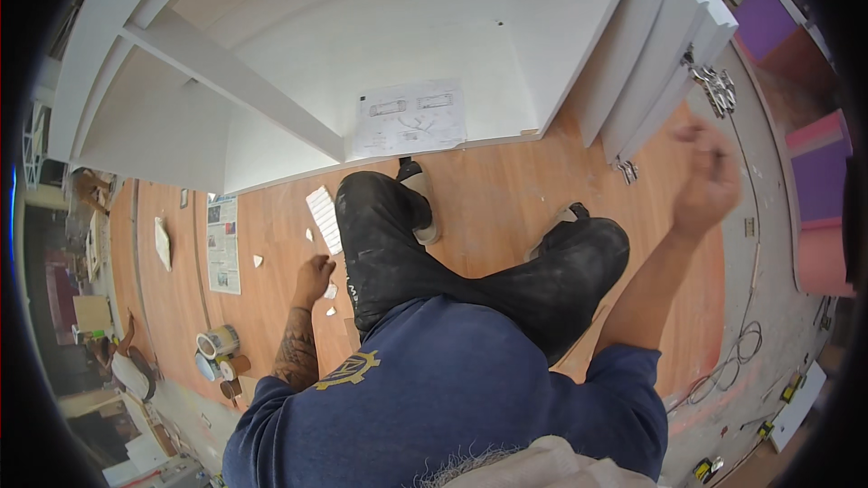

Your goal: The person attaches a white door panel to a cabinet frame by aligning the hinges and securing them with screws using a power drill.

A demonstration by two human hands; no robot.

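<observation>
My right hand (708,183) is raised at the right, its fingers curled in and slightly blurred. Whatever it may hold cannot be made out. Just beyond it, metal hinges (716,90) sit on the edge of a white door panel (624,63); another hinge (627,171) shows at the panels' lower edge. Beside my left knee, my left hand (316,278) is loosely closed, and its palm is hidden. A white slatted strip (324,219) lies near it, with small white scraps (331,291) close by. In front of me stands the white cabinet (280,95), holding a paper drawing sheet (410,117).
A newspaper (223,244) and a white cloth-like piece (163,244) lie on the wood-look floor at left, near several cans (218,342). Another person (133,370) is at the far left. A cable (737,352) and purple-pink panels (818,172) are on the right.
</observation>
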